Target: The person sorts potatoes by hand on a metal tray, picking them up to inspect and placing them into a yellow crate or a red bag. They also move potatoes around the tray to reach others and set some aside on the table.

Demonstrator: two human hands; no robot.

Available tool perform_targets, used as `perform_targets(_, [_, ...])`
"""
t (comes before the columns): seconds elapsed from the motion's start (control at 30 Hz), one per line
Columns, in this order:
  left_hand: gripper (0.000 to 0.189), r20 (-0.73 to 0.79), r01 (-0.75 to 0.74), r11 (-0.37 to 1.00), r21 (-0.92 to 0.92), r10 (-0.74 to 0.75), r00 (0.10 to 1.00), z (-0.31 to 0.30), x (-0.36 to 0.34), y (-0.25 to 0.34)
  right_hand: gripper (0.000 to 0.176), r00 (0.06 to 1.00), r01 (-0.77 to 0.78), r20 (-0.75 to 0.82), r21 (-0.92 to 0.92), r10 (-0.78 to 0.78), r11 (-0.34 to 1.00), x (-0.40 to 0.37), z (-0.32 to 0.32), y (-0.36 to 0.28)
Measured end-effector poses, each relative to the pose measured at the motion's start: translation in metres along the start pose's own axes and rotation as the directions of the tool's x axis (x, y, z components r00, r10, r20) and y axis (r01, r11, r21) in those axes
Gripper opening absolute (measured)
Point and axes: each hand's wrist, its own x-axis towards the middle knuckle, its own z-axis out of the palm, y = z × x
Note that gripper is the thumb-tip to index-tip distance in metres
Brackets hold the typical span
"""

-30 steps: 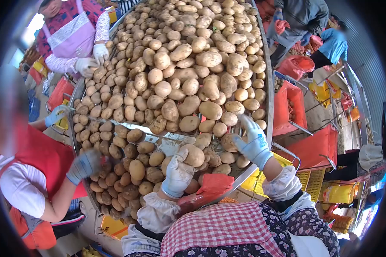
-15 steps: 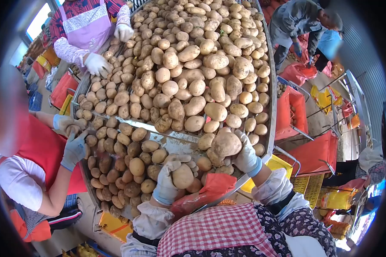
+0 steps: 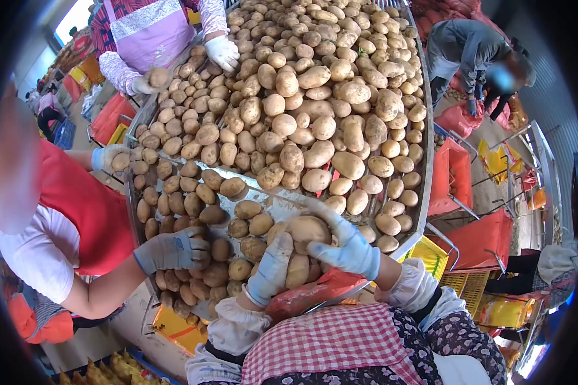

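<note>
Since the earlier frame our hands have drawn together. Our right hand (image 3: 348, 247) has carried the large potato (image 3: 306, 229) down and leftward from the middle right of the frame to lower centre, where our left hand (image 3: 273, 264) now meets it.

Our right hand is curled over the potato's top and right side, fingers closed around it. Our left hand presses against its left side with the fingers held together and pointing up. A smaller potato (image 3: 297, 271) sits just below, touching the left glove; we cannot tell whether that hand also grips it. Both potatoes hang above the red mesh sack (image 3: 305, 294) at the near edge of the metal tray (image 3: 428, 183).

We judge the large potato heavy, hard and dusty, with skin that will not slip much in cloth gloves. It is too broad for a fingertip pinch, so a full grip around its thick middle, or one palm on each side as now, suits it best. Dropping it could bruise it.

At centre left, a co-worker's gloved hand (image 3: 171, 250) rests on the darker potatoes, and the pile of potatoes (image 3: 315, 96) fills the upper frame.
</note>
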Motion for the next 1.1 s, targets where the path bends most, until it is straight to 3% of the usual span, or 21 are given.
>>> perform_targets(0.03, [0.069, -0.049, -0.066, 0.908, 0.414, 0.094, 0.994, -0.012, 0.004, -0.012, 0.046, 0.999, 0.002, 0.052, -0.214, 0.009, 0.977, 0.004, 0.004, -0.001])
perform_targets(0.07, [0.069, -0.036, -0.068, 0.909, 0.411, 0.091, 0.995, -0.008, 0.005, -0.011, 0.046, 0.995, 0.013, 0.098, -0.421, 0.032, 0.907, 0.008, 0.007, -0.002])
perform_targets(0.13, [0.071, -0.071, 0.051, 0.994, 0.098, -0.044, 0.996, 0.001, 0.004, -0.007, 0.045, 0.997, -0.020, 0.056, -0.406, 0.046, 0.914, 0.009, 0.015, -0.001])
perform_targets(0.17, [0.071, -0.060, 0.050, 0.994, 0.097, -0.044, 0.997, 0.010, 0.002, 0.000, 0.045, 0.998, -0.045, 0.024, -0.378, 0.058, 0.925, 0.012, 0.018, 0.001])
perform_targets(0.23, [0.062, 0.124, 0.117, 0.938, -0.325, -0.080, 0.989, 0.026, -0.007, 0.013, 0.042, 1.000, 0.016, 0.017, -0.369, -0.011, 0.929, 0.018, 0.019, 0.006])
perform_targets(0.3, [0.072, 0.072, 0.105, 0.957, -0.270, -0.089, 0.993, 0.018, -0.009, 0.006, 0.042, 0.990, 0.130, 0.091, -0.231, -0.112, 0.964, 0.028, 0.019, 0.008])
perform_targets(0.33, [0.077, 0.067, 0.124, 0.959, -0.254, -0.111, 0.992, 0.011, -0.010, 0.006, 0.038, 0.987, 0.161, 0.012, -0.111, -0.161, 0.981, 0.031, 0.017, 0.009])
perform_targets(0.4, [0.091, 0.129, 0.194, 0.939, -0.282, -0.163, 0.978, 0.002, -0.008, 0.015, 0.035, 0.974, 0.105, -0.153, -0.358, -0.169, 0.928, 0.049, -0.009, 0.023])
perform_targets(0.43, [0.091, 0.131, 0.195, 0.939, -0.283, -0.164, 0.978, 0.001, -0.007, 0.016, 0.034, 0.973, -0.039, -0.196, -0.649, -0.117, 0.760, 0.062, -0.036, 0.017])
perform_targets(0.47, [0.092, 0.111, 0.129, 0.928, -0.350, -0.096, 0.989, 0.001, -0.004, 0.018, 0.040, 0.952, -0.293, -0.290, -0.787, 0.093, 0.543, 0.075, -0.062, 0.024])
perform_targets(0.5, [0.094, 0.087, 0.064, 0.908, -0.414, -0.030, 0.996, 0.001, -0.001, 0.019, 0.052, 0.885, -0.436, -0.368, -0.870, 0.287, 0.229, 0.083, -0.079, 0.030])
perform_targets(0.53, [0.096, 0.031, 0.046, 0.934, -0.353, -0.038, 0.999, -0.014, 0.002, 0.010, 0.064, 0.833, -0.455, -0.387, -0.886, 0.395, 0.092, 0.086, -0.089, 0.042])
perform_targets(0.63, [0.097, 0.171, 0.047, 0.905, -0.423, 0.029, 0.985, -0.030, 0.017, 0.006, 0.073, 0.807, -0.485, -0.418, -0.872, 0.418, 0.064, 0.096, -0.093, 0.073])
perform_targets(0.67, [0.097, 0.175, 0.051, 0.905, -0.423, 0.026, 0.984, -0.026, 0.018, 0.008, 0.064, 0.849, -0.466, -0.410, -0.878, 0.333, 0.108, 0.096, -0.097, 0.076])
perform_targets(0.7, [0.096, 0.033, 0.016, 0.908, -0.419, -0.002, 0.999, -0.021, 0.016, 0.011, 0.064, 0.845, -0.474, -0.418, -0.874, 0.333, 0.105, 0.094, -0.106, 0.077])
perform_targets(0.73, [0.096, -0.108, -0.019, 0.912, -0.409, -0.028, 0.994, -0.017, 0.016, 0.015, 0.059, 0.819, -0.549, -0.423, -0.775, 0.388, 0.315, 0.093, -0.116, 0.077])
perform_targets(0.77, [0.096, -0.099, -0.014, 0.913, -0.409, -0.029, 0.995, -0.016, 0.018, 0.017, 0.054, 0.799, -0.598, -0.411, -0.627, 0.440, 0.500, 0.094, -0.123, 0.076])
perform_targets(0.9, [0.089, -0.126, -0.036, 0.860, -0.509, -0.033, 0.991, -0.017, 0.020, 0.017, 0.054, 0.828, -0.559, -0.345, -0.574, 0.443, 0.598, 0.075, -0.112, 0.079])
perform_targets(0.97, [0.088, -0.139, -0.036, 0.859, -0.510, -0.041, 0.989, -0.017, 0.025, 0.017, 0.066, 0.855, -0.519, -0.369, -0.628, 0.365, 0.580, 0.087, -0.088, 0.074])
perform_targets(1.03, [0.086, -0.101, -0.038, 0.835, -0.548, -0.021, 0.995, -0.016, 0.025, 0.015, 0.083, 0.707, -0.633, -0.444, -0.745, 0.551, 0.212, 0.104, -0.067, 0.054])
perform_targets(1.1, [0.087, -0.133, -0.040, 0.858, -0.512, -0.033, 0.991, -0.016, 0.022, 0.010, 0.091, 0.736, -0.627, -0.422, -0.719, 0.530, 0.299, 0.108, -0.075, 0.059])
